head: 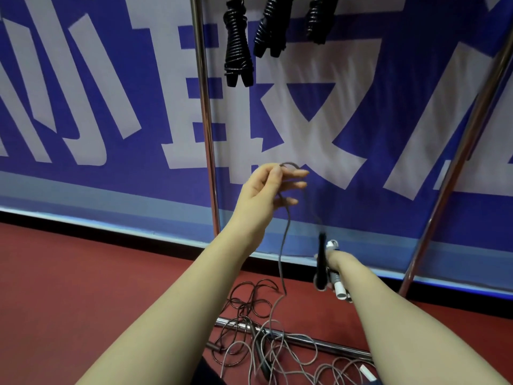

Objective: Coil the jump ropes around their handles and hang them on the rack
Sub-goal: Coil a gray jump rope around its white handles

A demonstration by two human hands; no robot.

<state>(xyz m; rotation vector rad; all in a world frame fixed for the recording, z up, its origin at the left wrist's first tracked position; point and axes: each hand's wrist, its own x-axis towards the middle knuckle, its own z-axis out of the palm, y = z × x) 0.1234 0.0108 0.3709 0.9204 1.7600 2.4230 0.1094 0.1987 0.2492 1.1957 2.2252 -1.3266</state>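
My left hand (270, 187) is raised in front of the banner and pinches a thin grey rope (283, 245) between thumb and fingers. The rope hangs down from it to a tangle on the floor, and another strand runs right toward my right hand. My right hand (337, 266) grips a pair of jump-rope handles (322, 262), one black and one grey with a white end, held upright. Three coiled black jump ropes (238, 48) hang from the top of the metal rack (205, 112).
A tangle of loose ropes (263, 340) with a black handle lies on the red floor over the rack's base bar (327, 344). The rack's right upright (455, 168) slants up at the right. A blue and white banner (97, 107) fills the wall behind.
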